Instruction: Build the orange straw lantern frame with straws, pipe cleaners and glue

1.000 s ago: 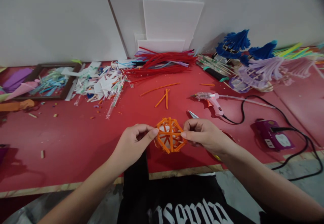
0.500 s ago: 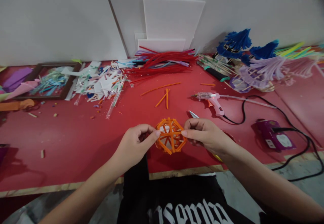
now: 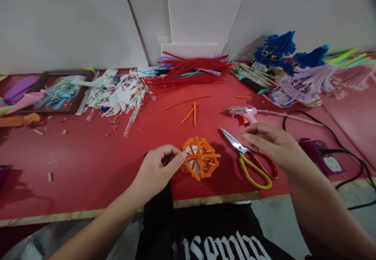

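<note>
My left hand [image 3: 161, 168] pinches the left edge of a round, cage-like frame [image 3: 201, 158] made of orange pipe cleaners, with pale stick ends and something white showing inside. One strip crosses its top, and its right end juts past the rim. My right hand [image 3: 268, 144] is off the frame, over the handles of the scissors [image 3: 255, 172] and just below the glue gun [image 3: 242, 113]. Its fingers are loosely bent, with no object visible in them. The scissors, with one yellow and one red handle, lie with blades pointing up and left.
Loose orange pipe cleaners [image 3: 194, 114] lie ahead on the red table [image 3: 117, 174]. Behind are red pipe cleaners [image 3: 194, 70] and white scraps [image 3: 122, 93]. Pleated blue pieces [image 3: 279, 44] stand back right. A black cord runs from a purple power box [image 3: 320, 158].
My right hand has let go of the orange frame and moved right, towards the glue gun, uncovering the scissors. My left hand still holds the frame in nearly the same place.
</note>
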`<control>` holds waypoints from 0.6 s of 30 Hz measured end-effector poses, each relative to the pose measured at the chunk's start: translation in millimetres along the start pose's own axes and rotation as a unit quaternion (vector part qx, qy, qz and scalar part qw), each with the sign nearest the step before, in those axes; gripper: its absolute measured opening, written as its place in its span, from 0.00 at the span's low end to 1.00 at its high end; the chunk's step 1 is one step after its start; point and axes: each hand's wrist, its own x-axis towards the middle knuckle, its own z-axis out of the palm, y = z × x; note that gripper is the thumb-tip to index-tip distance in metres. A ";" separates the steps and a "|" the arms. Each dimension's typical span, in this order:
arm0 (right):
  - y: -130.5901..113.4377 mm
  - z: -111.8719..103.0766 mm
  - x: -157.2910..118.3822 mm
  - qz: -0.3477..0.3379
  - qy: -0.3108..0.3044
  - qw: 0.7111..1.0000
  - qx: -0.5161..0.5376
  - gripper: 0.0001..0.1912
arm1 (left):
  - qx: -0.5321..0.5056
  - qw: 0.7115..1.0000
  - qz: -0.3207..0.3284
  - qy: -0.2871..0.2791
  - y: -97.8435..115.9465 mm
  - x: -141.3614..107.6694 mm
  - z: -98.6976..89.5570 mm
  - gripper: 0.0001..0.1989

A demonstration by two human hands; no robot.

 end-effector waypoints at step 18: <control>71.0 -13.7 63.3 0.017 0.208 0.929 -0.306 0.11 | -0.095 0.995 -0.002 0.018 -13.0 -1.0 8.1 0.13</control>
